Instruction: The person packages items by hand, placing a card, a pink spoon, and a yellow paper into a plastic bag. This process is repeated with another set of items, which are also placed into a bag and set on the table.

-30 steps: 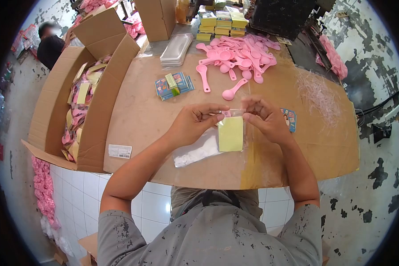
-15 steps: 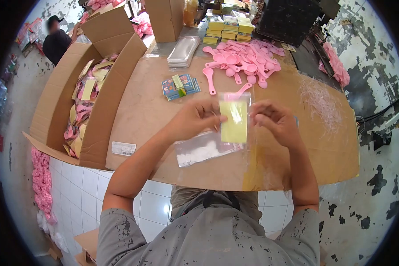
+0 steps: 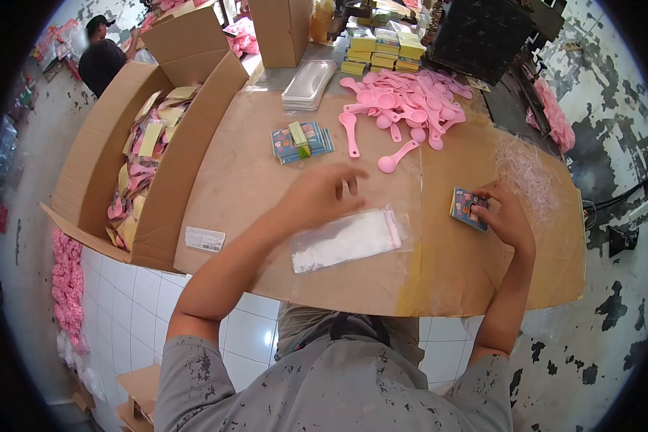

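My left hand [image 3: 322, 196] hovers above the cardboard-covered table [image 3: 252, 194], slightly blurred, its fingers apart and nothing visible in them. Below and right of it lies a clear bag [image 3: 345, 243] with white contents and a pink-edged end. At the right, the thumb and fingers of my right hand [image 3: 507, 216] grip a small stack of blue cards [image 3: 461, 204] on the table. A pink spoon [image 3: 397, 156] lies beyond the bag, near the spoon pile [image 3: 410, 101].
An open carton [image 3: 162, 173] of packets stands left. Banded blue cards [image 3: 300, 142], clear sleeves [image 3: 309, 85] and yellow-edged stacks [image 3: 385, 47] lie farther back. Clear plastic strands [image 3: 529, 173] are at right. A person [image 3: 104, 61] is at the far left.
The packet with the yellow card has left my hands and I cannot make out where it is. My left hand is empty; my right hand has moved right and taken hold of the blue cards.
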`<state>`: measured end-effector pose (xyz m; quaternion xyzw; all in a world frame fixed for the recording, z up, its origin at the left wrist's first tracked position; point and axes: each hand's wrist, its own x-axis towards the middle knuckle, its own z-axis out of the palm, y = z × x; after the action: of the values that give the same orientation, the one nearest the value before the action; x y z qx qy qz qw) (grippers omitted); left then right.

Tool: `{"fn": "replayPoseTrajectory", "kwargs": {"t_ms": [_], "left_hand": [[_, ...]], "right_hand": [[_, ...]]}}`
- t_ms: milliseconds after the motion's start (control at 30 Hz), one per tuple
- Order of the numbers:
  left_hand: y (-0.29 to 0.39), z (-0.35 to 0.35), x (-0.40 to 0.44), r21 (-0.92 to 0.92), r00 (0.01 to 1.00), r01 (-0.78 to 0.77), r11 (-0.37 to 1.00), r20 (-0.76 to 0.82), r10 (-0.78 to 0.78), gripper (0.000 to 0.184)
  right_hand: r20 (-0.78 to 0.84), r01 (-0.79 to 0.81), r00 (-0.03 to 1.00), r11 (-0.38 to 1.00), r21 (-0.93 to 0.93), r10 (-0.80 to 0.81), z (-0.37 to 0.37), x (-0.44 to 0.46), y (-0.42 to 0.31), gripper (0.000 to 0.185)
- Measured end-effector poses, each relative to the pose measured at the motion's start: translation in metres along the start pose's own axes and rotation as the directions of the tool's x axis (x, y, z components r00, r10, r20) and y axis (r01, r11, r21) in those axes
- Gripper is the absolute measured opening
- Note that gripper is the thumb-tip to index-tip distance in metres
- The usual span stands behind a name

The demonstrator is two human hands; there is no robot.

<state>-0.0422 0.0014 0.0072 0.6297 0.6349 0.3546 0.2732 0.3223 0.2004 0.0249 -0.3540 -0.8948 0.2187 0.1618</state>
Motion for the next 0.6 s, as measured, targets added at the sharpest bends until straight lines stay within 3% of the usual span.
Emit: {"fn": "replayPoseTrajectory", "kwargs": {"t_ms": [100, 233, 333, 433, 600], "left_hand": [[-0.005, 0.020, -0.003, 0.251, 0.972, -0.236, 0.939, 0.068, 0.226, 0.042], [-0.014, 0.023, -0.002, 0.143, 0.984, -0.164, 0.976, 0.089, 0.152, 0.036], [-0.008, 0.019, 0.001, -0.023, 0.996, -0.024, 0.999, 0.085, 0.026, 0.033], [-0.002, 0.018, 0.000, -0.134, 0.999, -0.006, 0.991, 0.040, 0.011, 0.028], [-0.008, 0.021, 0.000, -0.074, 0.994, -0.109, 0.991, 0.007, 0.110, 0.022]], "right_hand": [[0.003, -0.056, 0.998, 0.996, 0.073, 0.056, 0.000, 0.001, -0.003, 0.028], [-0.027, -0.048, 0.998, 0.996, 0.071, 0.051, -0.002, 0.002, 0.003, 0.019], [-0.047, -0.017, 0.999, 0.983, 0.184, 0.027, -0.006, 0.001, 0.008, 0.015], [-0.040, -0.075, 0.994, 0.918, 0.390, 0.098, -0.007, -0.003, 0.003, 0.013], [-0.090, -0.110, 0.988, 0.982, 0.155, 0.124, -0.004, 0.000, 0.001, 0.012]]}}
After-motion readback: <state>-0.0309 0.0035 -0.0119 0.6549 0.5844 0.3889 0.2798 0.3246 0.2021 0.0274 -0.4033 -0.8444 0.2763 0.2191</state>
